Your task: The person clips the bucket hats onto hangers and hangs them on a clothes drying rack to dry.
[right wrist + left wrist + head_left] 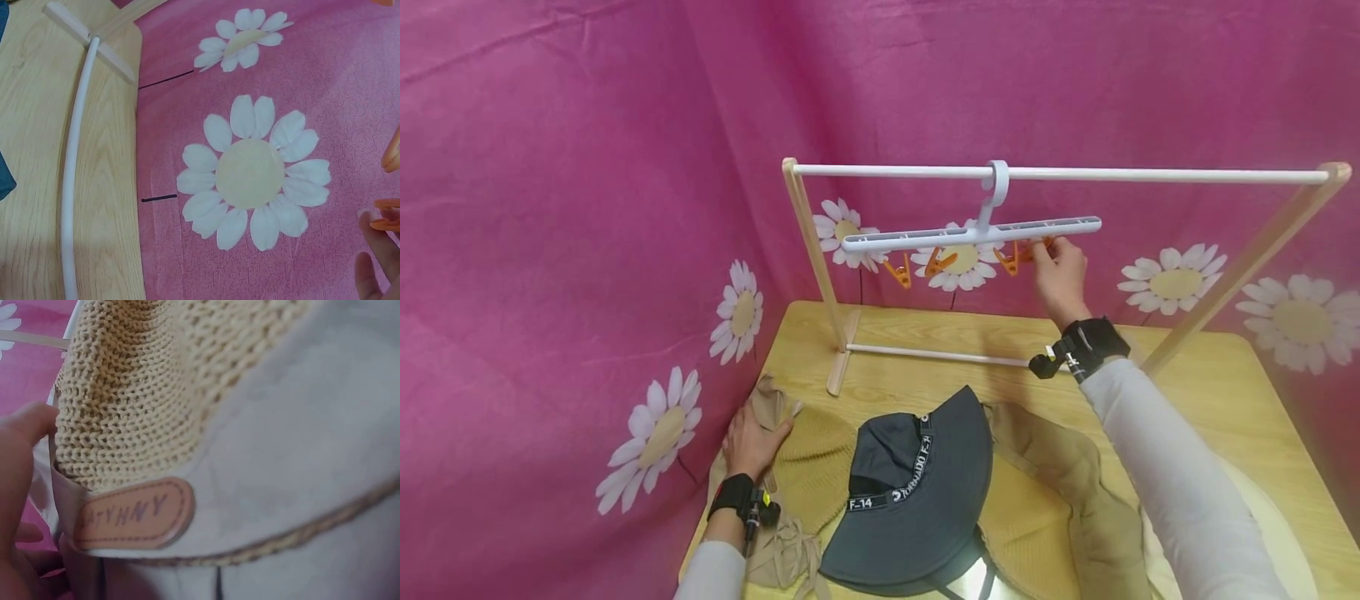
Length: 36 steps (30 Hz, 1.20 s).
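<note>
A white hanger hangs from the rack's top bar with several orange clips below it. At its right part, my right hand pinches an orange clip between thumb and fingers. My left hand grips the edge of a beige sun hat with a yellow knitted part. A brown label shows on that hat in the left wrist view. Beside it lies a black bucket hat with white lettering on its band. Farther right is another beige and yellow hat, partly beneath the black one.
The rack has wooden legs, a white top bar and a lower rod. It stands at the back of a wooden table. A pink curtain with daisies hangs close behind and at the left.
</note>
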Tool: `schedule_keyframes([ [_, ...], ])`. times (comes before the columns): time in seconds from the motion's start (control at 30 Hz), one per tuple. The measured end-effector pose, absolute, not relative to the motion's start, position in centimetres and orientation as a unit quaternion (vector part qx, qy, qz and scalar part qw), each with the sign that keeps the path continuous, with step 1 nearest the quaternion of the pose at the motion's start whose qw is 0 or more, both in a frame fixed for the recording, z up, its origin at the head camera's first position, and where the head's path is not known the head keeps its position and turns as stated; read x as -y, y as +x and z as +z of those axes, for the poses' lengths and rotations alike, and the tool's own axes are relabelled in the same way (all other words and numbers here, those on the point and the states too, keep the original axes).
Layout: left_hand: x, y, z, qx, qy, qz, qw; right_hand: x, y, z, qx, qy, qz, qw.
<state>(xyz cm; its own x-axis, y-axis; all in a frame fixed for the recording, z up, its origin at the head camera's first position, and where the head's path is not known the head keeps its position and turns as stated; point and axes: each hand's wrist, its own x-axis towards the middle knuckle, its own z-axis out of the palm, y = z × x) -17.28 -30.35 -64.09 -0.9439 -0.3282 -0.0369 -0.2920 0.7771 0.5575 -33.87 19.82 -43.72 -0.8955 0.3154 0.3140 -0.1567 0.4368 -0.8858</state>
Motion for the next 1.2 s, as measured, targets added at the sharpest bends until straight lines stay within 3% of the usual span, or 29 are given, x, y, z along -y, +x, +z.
schedule_keyframes([
  [0.37,30.6,-17.7,-64.1,0.928,0.183,-0.323,0.021,-20.0,-33.4,-43.9,0.833,-0.043,0.489,0.254],
  [0.97,31.1,-18.7,-64.6,0.94,0.129,-0.315,0.005,-20.5,-32.8,-44.8,0.813,-0.033,0.519,0.263],
  [1.2,31.2,-18.9,-65.0,0.949,0.11,-0.294,0.039,-20.3,-32.5,-45.4,0.808,-0.03,0.529,0.258],
])
